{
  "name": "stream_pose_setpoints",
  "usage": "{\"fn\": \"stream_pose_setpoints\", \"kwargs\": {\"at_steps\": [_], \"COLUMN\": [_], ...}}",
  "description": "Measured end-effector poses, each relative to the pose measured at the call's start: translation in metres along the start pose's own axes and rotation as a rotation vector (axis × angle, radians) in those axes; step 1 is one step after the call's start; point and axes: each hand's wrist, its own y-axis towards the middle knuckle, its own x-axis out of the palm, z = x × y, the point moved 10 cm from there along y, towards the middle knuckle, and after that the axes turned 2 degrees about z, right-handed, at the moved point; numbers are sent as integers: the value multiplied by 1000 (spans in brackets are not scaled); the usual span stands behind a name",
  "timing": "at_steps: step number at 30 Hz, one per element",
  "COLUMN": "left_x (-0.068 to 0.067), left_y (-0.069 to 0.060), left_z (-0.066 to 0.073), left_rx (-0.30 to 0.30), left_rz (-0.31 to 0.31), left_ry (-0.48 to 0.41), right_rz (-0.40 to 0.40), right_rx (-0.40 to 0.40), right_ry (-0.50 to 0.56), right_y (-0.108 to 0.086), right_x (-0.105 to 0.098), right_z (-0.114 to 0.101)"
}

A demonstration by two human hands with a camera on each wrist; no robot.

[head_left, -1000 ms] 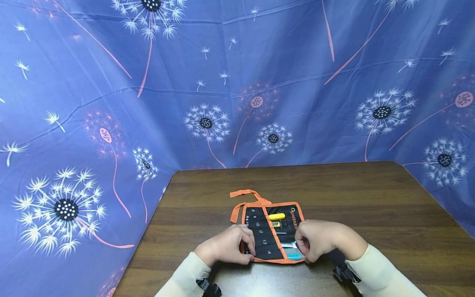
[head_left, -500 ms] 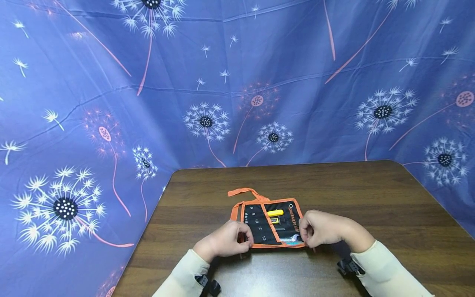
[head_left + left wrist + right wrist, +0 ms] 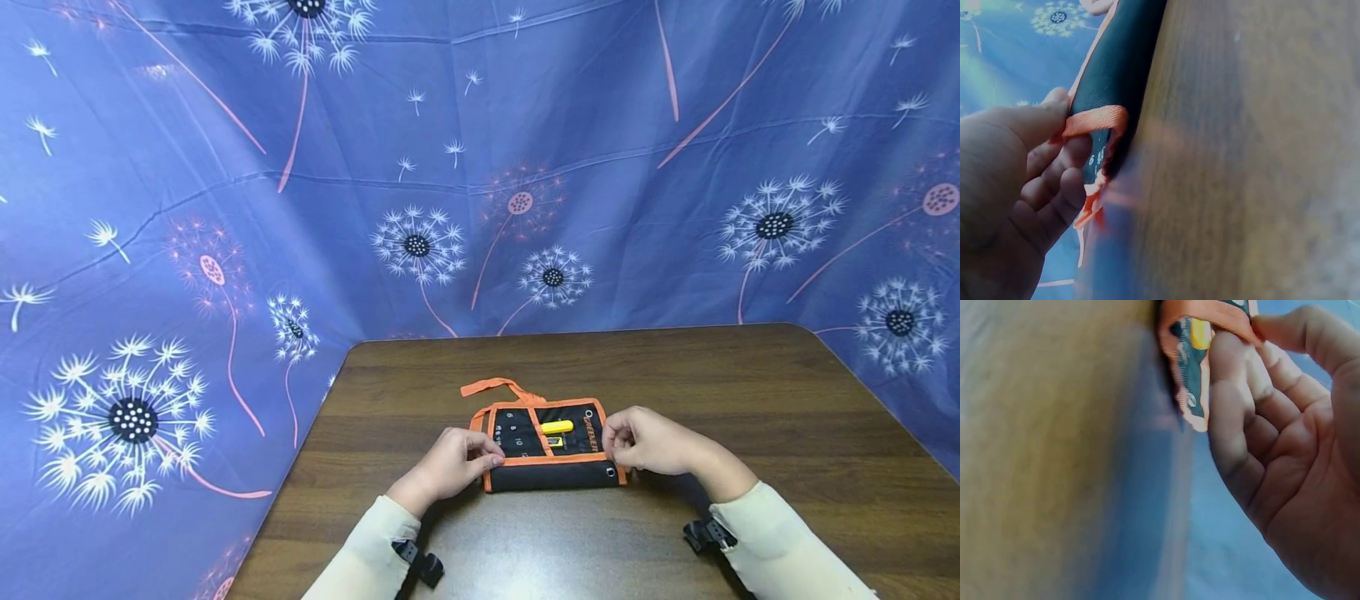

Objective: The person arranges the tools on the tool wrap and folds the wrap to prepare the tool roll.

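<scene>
A black tool roll (image 3: 555, 477) with orange trim lies on the table, its near part folded over toward the far side. My left hand (image 3: 457, 462) pinches the left end of the folded edge between thumb and fingers; the left wrist view shows the orange-trimmed fold (image 3: 1100, 119) curving there. At the other end, my right hand (image 3: 651, 442) pinches the right corner of that edge, the orange band (image 3: 1210, 314) in the right wrist view. Beyond the fold, a yellow-handled tool (image 3: 557, 427) sits in a pocket beside printed numbers. The lower pockets are hidden under the flap.
Orange tie straps (image 3: 498, 385) trail from the roll's far left side. The brown wooden table (image 3: 720, 375) reaches a blue curtain (image 3: 637, 250) with dandelion prints behind it.
Both hands have moved away from the body, bringing the near edge of the tool roll up and over. The folded flap now covers the wrench, the turquoise item and the lower numbers.
</scene>
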Motion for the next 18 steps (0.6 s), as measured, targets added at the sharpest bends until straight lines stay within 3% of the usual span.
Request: {"fn": "stream_pose_setpoints", "kwargs": {"at_steps": [5,10,18], "left_x": [-6,-6,-6], "left_y": [7,12,13], "left_z": [-6,-8,-5], "left_rx": [-2,5,65], "left_rz": [69,91,91], "left_ry": [39,39,100], "right_rz": [36,50,51], "right_rx": [57,82,17], "right_ry": [34,46,-67], "right_y": [2,2,3], "right_x": [-2,-1,-1], "right_z": [13,17,10]}}
